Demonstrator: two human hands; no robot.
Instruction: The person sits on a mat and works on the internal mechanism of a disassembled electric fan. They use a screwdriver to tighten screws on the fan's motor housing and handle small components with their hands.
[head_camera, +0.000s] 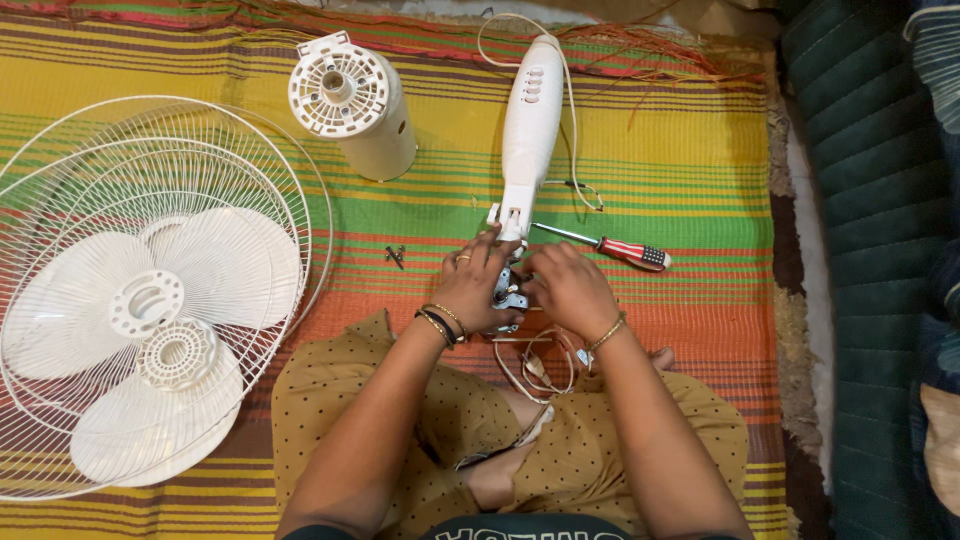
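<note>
— What did the place look like?

— A striped mat (680, 170) in yellow, green, orange and red covered the floor, with a dark green cushion (870, 200) along its right edge. The person sat cross-legged at the near edge.

— And the hands?

— Both were close together over a small metal motor part (508, 292) near the middle of the mat. The left hand (475, 285) gripped it from the left, the right hand (568, 290) closed on it from the right. The part sat at the lower end of a long white fan stand piece (530, 125) that ran toward the far edge.

— What lay around?

— A screwdriver (610, 245) with a striped handle lay just right of the hands. Small dark screws (396, 256) lay to their left. A white motor cover (358, 105) stood near the far edge. Two wire guards (60, 200) and the white blades (150, 300) filled the left side. Loose white wires (535, 365) curled just below the hands.
</note>
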